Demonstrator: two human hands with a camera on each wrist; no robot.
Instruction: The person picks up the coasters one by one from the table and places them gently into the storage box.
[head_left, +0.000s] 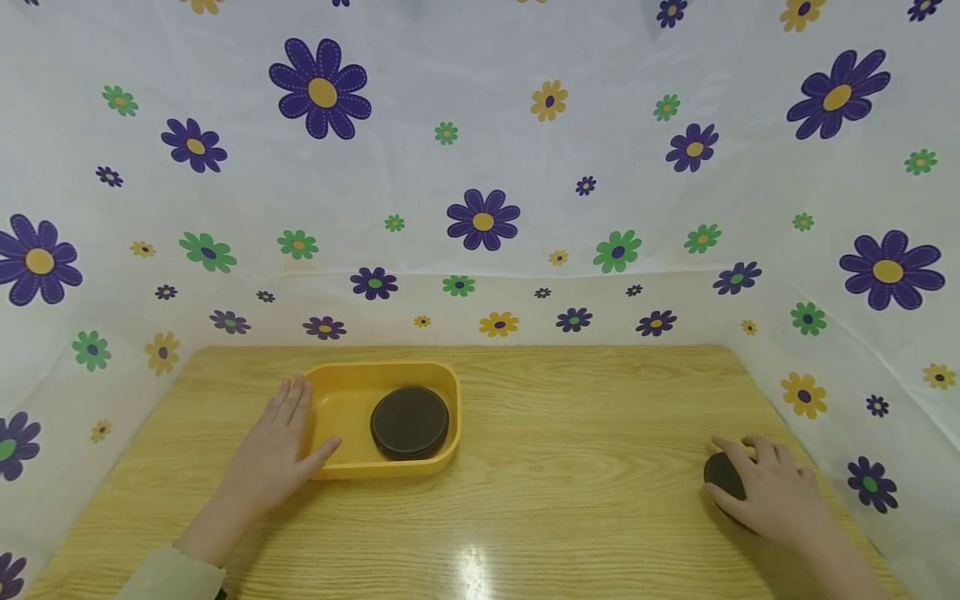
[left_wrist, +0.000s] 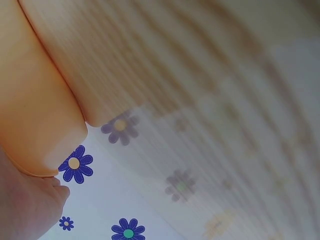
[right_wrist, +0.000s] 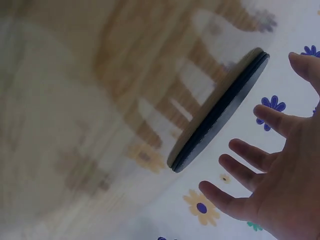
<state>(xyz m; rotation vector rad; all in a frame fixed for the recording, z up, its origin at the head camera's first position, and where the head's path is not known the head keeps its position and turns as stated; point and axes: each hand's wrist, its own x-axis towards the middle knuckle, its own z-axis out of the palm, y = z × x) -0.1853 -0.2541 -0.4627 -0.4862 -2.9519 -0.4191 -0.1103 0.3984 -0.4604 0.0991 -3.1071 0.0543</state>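
Observation:
A yellow rectangular plastic tray with rounded corners sits on the left half of the wooden table. Inside it, toward the right end, lies a flat black round disc. My left hand rests against the tray's left wall with straight fingers, its thumb over the near rim; in the left wrist view the tray's wall hides most of that hand. Near the table's right edge, my right hand hovers over a second black disc. The right wrist view shows its fingers spread, apart from that disc.
The wooden table has a glossy top that reflects light. A white cloth with printed flowers stands as a wall behind the table and along both sides, close to the right hand.

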